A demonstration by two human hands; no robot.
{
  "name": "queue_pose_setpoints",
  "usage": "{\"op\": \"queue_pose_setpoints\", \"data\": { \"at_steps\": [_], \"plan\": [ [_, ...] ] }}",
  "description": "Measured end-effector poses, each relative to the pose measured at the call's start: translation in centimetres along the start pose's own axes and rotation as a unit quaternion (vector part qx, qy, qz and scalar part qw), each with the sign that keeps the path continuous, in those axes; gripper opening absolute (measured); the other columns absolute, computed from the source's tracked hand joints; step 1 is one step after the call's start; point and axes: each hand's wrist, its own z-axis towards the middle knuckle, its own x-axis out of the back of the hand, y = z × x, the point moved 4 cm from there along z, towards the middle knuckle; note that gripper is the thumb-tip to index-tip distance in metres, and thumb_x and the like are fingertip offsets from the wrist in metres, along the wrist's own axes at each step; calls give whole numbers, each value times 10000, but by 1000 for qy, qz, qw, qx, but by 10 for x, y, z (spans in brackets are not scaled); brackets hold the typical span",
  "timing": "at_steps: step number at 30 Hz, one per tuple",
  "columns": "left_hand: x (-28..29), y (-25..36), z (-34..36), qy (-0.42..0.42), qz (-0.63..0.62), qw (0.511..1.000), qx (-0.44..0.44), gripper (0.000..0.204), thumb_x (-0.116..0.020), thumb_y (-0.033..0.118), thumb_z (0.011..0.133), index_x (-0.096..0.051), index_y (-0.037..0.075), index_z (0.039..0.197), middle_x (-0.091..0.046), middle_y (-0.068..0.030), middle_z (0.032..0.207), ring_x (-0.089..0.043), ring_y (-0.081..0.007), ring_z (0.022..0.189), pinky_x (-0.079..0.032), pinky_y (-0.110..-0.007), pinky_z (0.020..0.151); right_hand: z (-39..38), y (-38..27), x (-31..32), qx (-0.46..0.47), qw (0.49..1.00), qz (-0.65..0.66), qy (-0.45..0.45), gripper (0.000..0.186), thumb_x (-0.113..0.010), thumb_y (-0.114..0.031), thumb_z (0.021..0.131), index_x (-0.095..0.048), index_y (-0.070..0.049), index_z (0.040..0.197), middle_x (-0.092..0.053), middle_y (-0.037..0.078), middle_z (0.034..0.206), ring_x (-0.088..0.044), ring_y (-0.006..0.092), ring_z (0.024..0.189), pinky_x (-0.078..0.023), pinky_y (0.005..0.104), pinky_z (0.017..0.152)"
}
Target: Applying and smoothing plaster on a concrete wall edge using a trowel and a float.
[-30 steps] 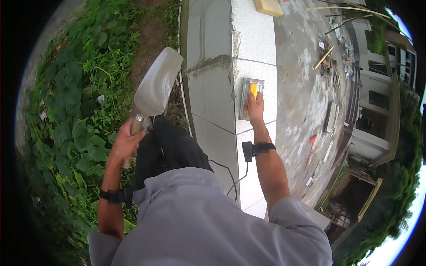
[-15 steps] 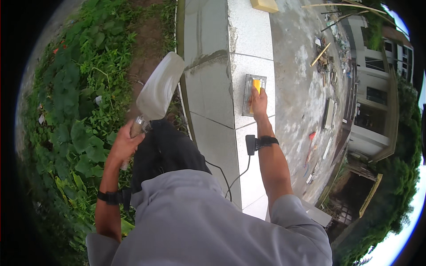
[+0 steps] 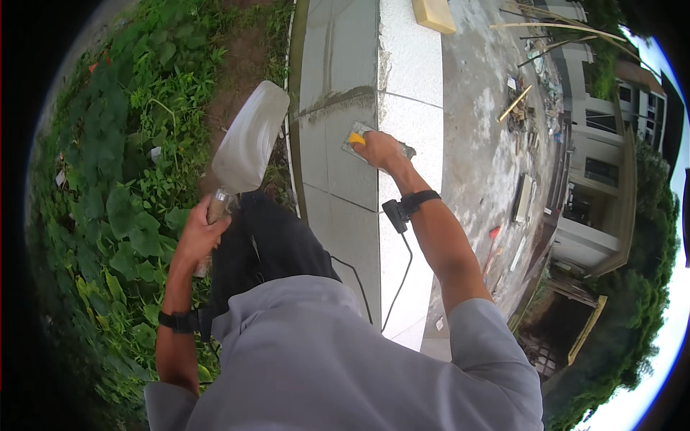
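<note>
My left hand (image 3: 205, 230) grips the handle of a broad metal trowel (image 3: 251, 133), its pale, smeared blade raised over the dirt strip beside the wall. My right hand (image 3: 384, 151) is closed on the yellow handle of a flat metal float (image 3: 358, 138), which lies at a slant at the corner between the white speckled top (image 3: 410, 65) of the block wall and its grey side (image 3: 334, 165). A dark, rough smear (image 3: 345, 93) runs along a joint on the grey side, just above the float.
A beige block (image 3: 435, 14) sits at the wall's far end. Leafy plants (image 3: 126, 179) grow on the left, with a dirt strip (image 3: 237, 50) along the wall. On the right lie a stained concrete yard (image 3: 474, 144) with scattered debris, wooden strips (image 3: 514, 104) and a building (image 3: 596, 179).
My right hand has moved left from the white top to the corner and grey side, turning the float from lengthwise to a slant. My left hand and trowel have shifted only slightly.
</note>
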Motion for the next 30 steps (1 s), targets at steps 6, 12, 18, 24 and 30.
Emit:
{"op": "queue_pose_setpoints", "data": {
  "at_steps": [6,12,18,24,30],
  "plan": [
    [6,-27,-10,6,-12,1000,9,424,-655,112,884,-509,27,1273,-504,16,670,-477,-73,481,-407,-247,431,-59,-1,-19,13,999,43,25,480,-560,-443,908,-694,13,981,-695,245,902,-674,402,864,-521,482,799],
    [4,-37,-7,0,-13,1000,6,356,-651,110,888,-520,21,1207,-509,13,668,-482,-71,488,-411,-250,435,-90,34,-2,-5,995,-26,92,450,-559,-431,900,-692,-2,935,-692,212,809,-680,380,799,-532,481,747],
    [-1,-36,-11,-7,-16,1000,-17,360,-659,120,880,-526,15,1198,-507,10,661,-487,-77,492,-417,-256,443,-107,3,-86,35,989,-99,-101,427,-568,-434,898,-686,-39,1006,-702,190,839,-676,379,812,-534,465,761],
    [-9,-43,-14,-3,-26,1000,-2,367,-658,135,882,-523,17,1202,-496,15,675,-490,-75,508,-420,-252,455,-123,30,-25,23,998,-46,44,419,-594,-424,879,-691,-29,976,-688,203,789,-679,374,773,-533,471,728],
    [-23,-51,-23,1,-12,1000,-12,379,-656,136,881,-524,17,1215,-496,15,670,-491,-74,507,-421,-248,458,-118,29,-59,44,992,-115,-15,416,-598,-401,881,-676,3,943,-690,204,801,-678,380,771,-537,471,732]
  ]
}}
